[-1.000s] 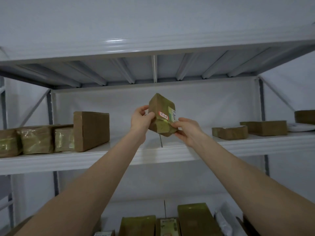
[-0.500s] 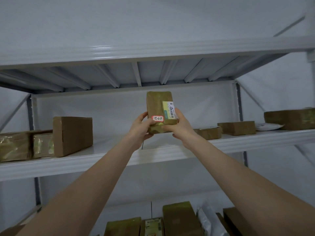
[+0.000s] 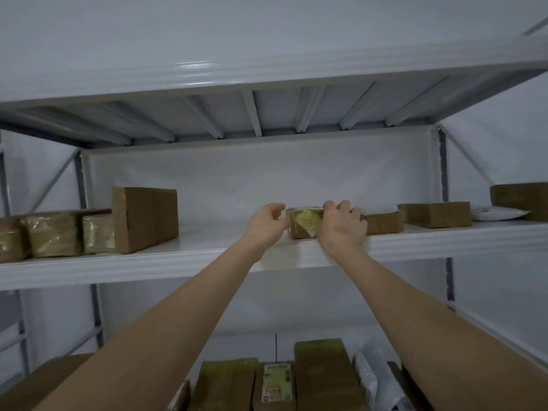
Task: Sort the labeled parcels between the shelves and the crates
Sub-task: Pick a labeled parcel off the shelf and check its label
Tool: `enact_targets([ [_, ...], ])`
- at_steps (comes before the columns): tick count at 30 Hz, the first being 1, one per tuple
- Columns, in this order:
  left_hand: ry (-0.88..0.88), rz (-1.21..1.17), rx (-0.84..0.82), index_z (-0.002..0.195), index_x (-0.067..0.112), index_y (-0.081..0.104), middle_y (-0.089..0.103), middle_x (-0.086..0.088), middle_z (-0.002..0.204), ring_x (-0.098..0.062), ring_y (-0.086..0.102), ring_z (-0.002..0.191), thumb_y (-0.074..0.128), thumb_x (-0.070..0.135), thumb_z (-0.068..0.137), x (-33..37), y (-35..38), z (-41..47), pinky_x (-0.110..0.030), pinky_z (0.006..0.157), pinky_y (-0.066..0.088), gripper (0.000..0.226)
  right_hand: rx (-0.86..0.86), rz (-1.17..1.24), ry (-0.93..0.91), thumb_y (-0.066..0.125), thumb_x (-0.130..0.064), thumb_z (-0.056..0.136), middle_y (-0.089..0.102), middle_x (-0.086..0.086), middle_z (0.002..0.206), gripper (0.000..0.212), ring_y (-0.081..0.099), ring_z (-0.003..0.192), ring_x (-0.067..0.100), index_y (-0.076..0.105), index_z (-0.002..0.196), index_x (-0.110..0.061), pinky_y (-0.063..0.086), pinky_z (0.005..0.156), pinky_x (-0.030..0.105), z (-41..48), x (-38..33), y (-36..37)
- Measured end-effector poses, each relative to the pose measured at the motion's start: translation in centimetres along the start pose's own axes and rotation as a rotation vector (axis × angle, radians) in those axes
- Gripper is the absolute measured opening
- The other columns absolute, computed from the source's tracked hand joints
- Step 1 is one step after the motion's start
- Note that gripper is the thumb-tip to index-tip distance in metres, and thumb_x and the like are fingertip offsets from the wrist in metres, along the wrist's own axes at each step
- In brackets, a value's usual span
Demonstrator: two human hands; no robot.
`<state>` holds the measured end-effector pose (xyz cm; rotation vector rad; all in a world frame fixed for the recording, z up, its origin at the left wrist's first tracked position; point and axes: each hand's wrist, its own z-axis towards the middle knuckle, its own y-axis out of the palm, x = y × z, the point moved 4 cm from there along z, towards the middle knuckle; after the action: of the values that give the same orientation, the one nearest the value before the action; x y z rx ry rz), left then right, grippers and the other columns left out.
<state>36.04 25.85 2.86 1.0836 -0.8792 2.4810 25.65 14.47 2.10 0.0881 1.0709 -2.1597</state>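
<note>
On the middle shelf of the white rack, near its front edge, a small tape-wrapped parcel lies flat. The step in hand looks like the placing itself: this parcel is being settled into a slot on its shelf.

The parcel sits between the two hands. The right hand covers its right end, fingers curled over the top edge and clamped on it. The left hand is just beside its left end with fingers loosely curled. Whether the thumb presses the cardboard or stands a hair apart I cannot tell.

Just beside the parcel on the right, partly hidden by the right hand, lies a flat brown box. Beyond it are a larger carton and a white mailer bag. Well apart to the left stands an upright carton with taped bundles next to it.

The next move probably calls for a short push to square the parcel against its neighbour. The right fingers would then lift off the top without dragging it forward, since it rests close to the shelf lip. After that both arms can drop toward the parcels on the lower level for the next label.
</note>
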Motion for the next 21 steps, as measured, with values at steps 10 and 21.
enact_targets([
  [10, 0.252, 0.543, 0.468, 0.133, 0.015, 0.047, 0.047, -0.006, 0.134, -0.021, 0.048, 0.120, 0.054, 0.017, 0.091, -3.5, -14.3, -2.6, -0.028, 0.086, 0.041, 0.043, -0.047, 0.382, -0.409, 0.056, -0.033, 0.090, 0.036, 0.006, 0.142, 0.054, 0.031, 0.131, 0.027, 0.038, 0.140, -0.024, 0.036, 0.100, 0.038, -4.9, -14.7, 0.4],
  [21, 0.040, 0.286, 0.446, 0.148, 0.006, 0.026, 0.040, -0.012, 0.148, -0.028, 0.041, 0.133, 0.043, 0.034, 0.099, -11.5, -29.1, -0.6, -0.039, 0.106, 0.035, 0.059, -0.478, 1.111, -0.186, 0.050, -0.040, 0.095, 0.039, 0.008, 0.148, 0.065, 0.042, 0.132, 0.025, 0.023, 0.150, -0.021, 0.035, 0.104, 0.030, -7.8, -31.5, 4.5],
])
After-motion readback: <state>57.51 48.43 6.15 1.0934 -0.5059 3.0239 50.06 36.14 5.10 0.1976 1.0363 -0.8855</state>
